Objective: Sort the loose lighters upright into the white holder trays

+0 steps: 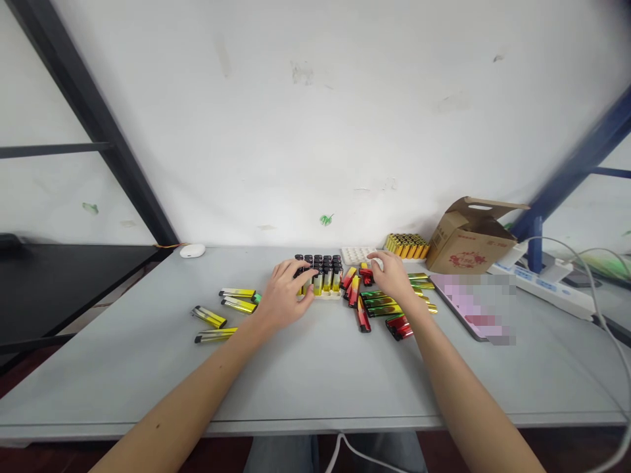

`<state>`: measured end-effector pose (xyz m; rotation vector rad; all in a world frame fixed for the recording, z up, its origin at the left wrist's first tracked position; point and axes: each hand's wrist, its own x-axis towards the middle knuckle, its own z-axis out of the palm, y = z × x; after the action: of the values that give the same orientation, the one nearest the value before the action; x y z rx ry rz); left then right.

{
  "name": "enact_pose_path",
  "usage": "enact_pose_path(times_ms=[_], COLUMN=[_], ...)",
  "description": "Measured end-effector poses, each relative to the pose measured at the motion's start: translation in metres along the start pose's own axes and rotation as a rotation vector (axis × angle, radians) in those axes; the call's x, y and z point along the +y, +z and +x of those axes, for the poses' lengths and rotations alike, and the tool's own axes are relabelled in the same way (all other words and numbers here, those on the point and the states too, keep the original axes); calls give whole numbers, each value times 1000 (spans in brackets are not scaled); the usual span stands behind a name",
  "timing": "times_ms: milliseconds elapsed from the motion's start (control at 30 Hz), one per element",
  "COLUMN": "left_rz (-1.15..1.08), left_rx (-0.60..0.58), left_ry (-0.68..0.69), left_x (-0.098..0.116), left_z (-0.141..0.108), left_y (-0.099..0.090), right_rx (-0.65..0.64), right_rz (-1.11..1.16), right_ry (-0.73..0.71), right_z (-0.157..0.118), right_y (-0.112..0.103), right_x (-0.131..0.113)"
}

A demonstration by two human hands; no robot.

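While the grey table [276,387] bore the whole spread, a cardboard carton [461,249] stood with its flap raised at the back right. A white power strip [552,289] lay beside it, and a flat pink panel [458,302], partly blurred out, lay right of the right hand [392,272]. That hand hung over the front of a pitted white tray [355,255], thumb and forefinger curled near each other; whether anything sat between them could not be told. The left hand [283,295] reached, fingers parted, around the near left corner of the upright lighters [328,281]; whether it pinched one could not be told either.

Those lighters stood packed, black ends up, in a white holder [329,296]. Each would probably prove light, stiff and rather slick, its hard shell liable to crack if dropped. The upper sides seemed the best hold, though close neighbours left fingers little room. Loose yellow lighters [239,305] lay left of the left hand; red lighters [353,291] and green lighters [379,302] crowded near the right wrist, where they could easily be knocked.
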<state>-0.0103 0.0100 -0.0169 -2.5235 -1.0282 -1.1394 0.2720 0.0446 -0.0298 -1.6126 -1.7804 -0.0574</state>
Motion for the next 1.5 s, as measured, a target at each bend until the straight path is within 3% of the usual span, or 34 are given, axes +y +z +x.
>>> enact_pose_path(times_ms=[200,333,467,567,667,833,933,1000,1100,1233,1333,1500], left_rz=[-46,99,163,55,-33,-306,-254,-84,185,311,285,245], left_rx=[5,-6,-181,-288,-265,-24,32,-41,-257,-441,-505,-473], left_ry=[-141,-481,-812,-924,-881,-776,-812,-832,-877,-893,-881,-821], left_x=[-1,0,0,-2,-6,-22,-37,-46,-57,-69,-77,-77], left_z=[1,3,3,4,3,3,2,0,-5,-11,-13,-12], left_y=[-2,-6,-8,-7,-5,3,5,4,1,-1,-1,-1], right_rx=[-49,-98,-101,-99,-76,-59,-62,-62,-56,-51,-66,-77], right_rz=[-44,-58,-58,-42,-9,36,59,63,56,59,64,63], right_ry=[27,-14,10,26,41,48,52,46,12,-12,-15,-26], right_z=[-1,-3,-3,-4,-5,-6,-6,-6,-7,-7,-7,-7], right_y=[2,4,4,5,7,8,9,10,12,13,13,13], right_x=[-1,-10,-11,-9,-10,-11,-11,-12,-12,-11,-12,-13])
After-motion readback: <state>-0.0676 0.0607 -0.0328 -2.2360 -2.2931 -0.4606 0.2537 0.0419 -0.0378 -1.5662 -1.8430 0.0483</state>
